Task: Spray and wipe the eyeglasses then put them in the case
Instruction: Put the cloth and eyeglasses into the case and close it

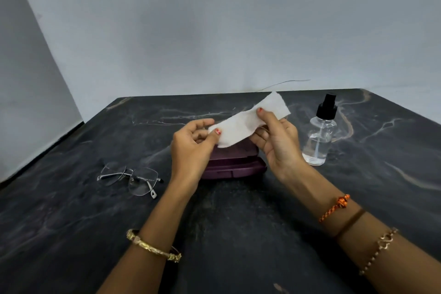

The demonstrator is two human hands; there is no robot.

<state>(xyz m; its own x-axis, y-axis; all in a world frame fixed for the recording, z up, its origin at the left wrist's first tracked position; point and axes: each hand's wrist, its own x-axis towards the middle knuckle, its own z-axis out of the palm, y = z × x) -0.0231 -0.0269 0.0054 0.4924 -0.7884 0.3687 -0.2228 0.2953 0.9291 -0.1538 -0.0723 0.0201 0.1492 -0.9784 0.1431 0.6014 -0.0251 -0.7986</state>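
- Hands first: the left hand [191, 148] and right hand [276, 141] each pinch one end of a white cloth [248, 124], stretched between them above the purple case [233, 164].
- Eyeglasses [133, 178] lie untouched on the dark table [71, 222], temples folded, left of the case and apart from it.
- Spray bottle [321, 133] stands upright to the right of the case — cap on, liquid inside.
- Case looks shut, so it will need opening later.
- Advice for this step: spread the cloth flat and smooth, no bunched folds, before it meets a lens.
- Spraying probably comes first — one hand must let go of the cloth to lift the bottle.
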